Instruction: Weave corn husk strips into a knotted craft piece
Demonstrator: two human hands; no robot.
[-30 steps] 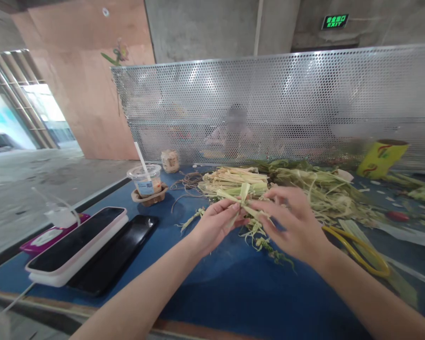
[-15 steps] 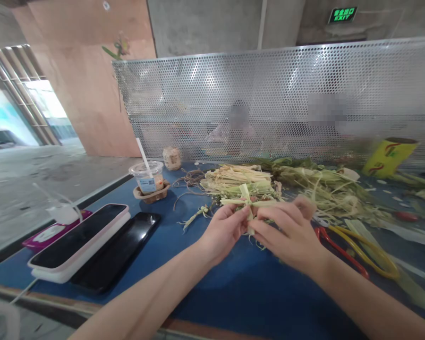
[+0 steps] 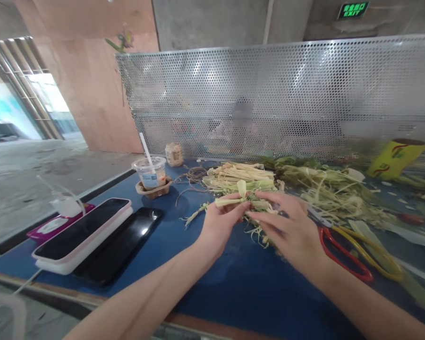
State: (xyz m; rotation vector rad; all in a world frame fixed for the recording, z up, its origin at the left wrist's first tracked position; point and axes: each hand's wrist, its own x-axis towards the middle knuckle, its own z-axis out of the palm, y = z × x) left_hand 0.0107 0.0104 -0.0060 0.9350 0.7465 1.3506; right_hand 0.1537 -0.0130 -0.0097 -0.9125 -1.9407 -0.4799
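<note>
Both hands work a small knotted piece of pale green husk strips (image 3: 241, 197) just above the blue table (image 3: 212, 293). My left hand (image 3: 219, 224) pinches the piece's left end between thumb and fingers. My right hand (image 3: 286, 229) has its fingers curled on the piece's right side, with frayed strands hanging below. A pile of pale husk strips (image 3: 239, 175) lies just behind the hands.
Red and yellow-handled scissors (image 3: 354, 252) lie right of my right hand. More green leaves (image 3: 326, 184) spread to the right, with a yellow cup (image 3: 396, 158) behind. On the left are a phone on a white pad (image 3: 81, 231), a dark phone (image 3: 122, 250), a drink cup (image 3: 151, 174). A perforated metal screen (image 3: 286, 94) backs the table.
Both hands have shifted a little with the husk piece, and the right hand's fingers have closed in on it. The view has turned slightly, showing the red scissors handle more fully.
</note>
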